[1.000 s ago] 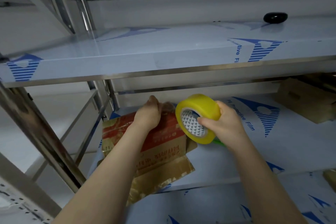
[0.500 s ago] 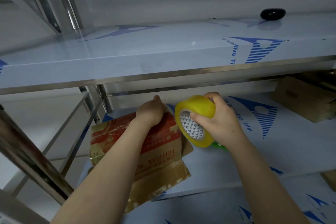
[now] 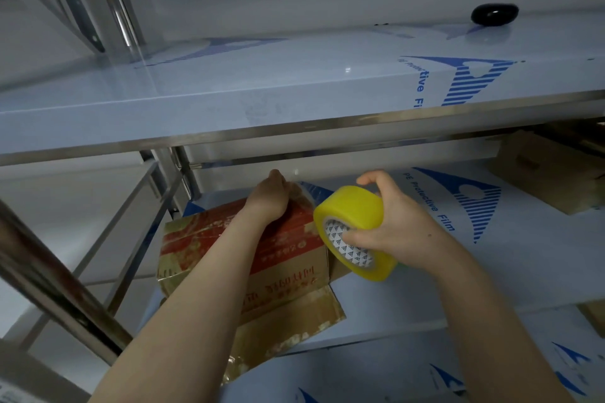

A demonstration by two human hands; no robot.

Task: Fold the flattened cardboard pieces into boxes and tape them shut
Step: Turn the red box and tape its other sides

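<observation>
Red-and-brown cardboard box (image 3: 284, 258), frame centre, on film-covered shelf (image 3: 510, 275). Left hand (image 3: 270, 199) on its far edge, fingers hidden, state unclear. Right hand (image 3: 396, 235): fingers clamped on yellow tape roll (image 3: 353, 209) beside box.

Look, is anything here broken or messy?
Yes. The cardboard box looks battered: its near flap splays flat past the shelf edge, scuffed with torn patches and old shiny tape. The left hand rests on its top; the right hand grips the tape roll.

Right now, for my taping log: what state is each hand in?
Left hand: rests on the red-printed brown cardboard box; fingers hidden, grip cannot be told.
Right hand: grips the yellow roll of packing tape.
</observation>
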